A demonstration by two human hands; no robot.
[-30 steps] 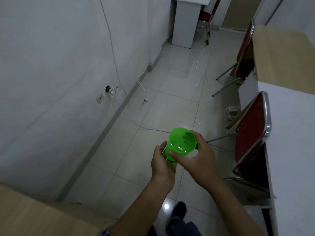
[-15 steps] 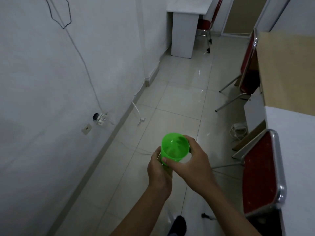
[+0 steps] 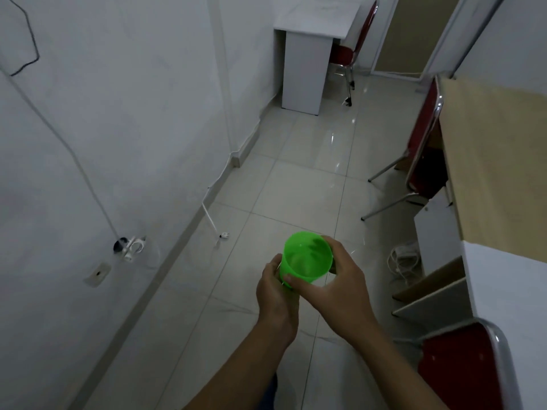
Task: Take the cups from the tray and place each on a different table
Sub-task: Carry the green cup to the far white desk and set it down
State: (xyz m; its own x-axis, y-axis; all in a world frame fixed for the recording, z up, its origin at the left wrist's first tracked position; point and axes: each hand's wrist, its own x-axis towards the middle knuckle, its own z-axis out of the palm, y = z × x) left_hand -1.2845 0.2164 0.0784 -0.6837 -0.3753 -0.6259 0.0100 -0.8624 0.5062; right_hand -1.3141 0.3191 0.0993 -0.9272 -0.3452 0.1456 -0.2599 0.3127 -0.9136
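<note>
Both hands held the green cup [image 3: 307,257] upright over the floor, the left hand [image 3: 276,294] wrapped round its side and the right hand [image 3: 340,287] pinching its rim. The white desk [image 3: 316,25] stood well ahead, slightly right. The cup looked translucent, glossy and empty.

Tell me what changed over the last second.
The person walked forward along the aisle: the white table at the far end looks closer, and the near red chair slid toward the bottom right. Both hands, left and right, hold the green cup as before.
</note>
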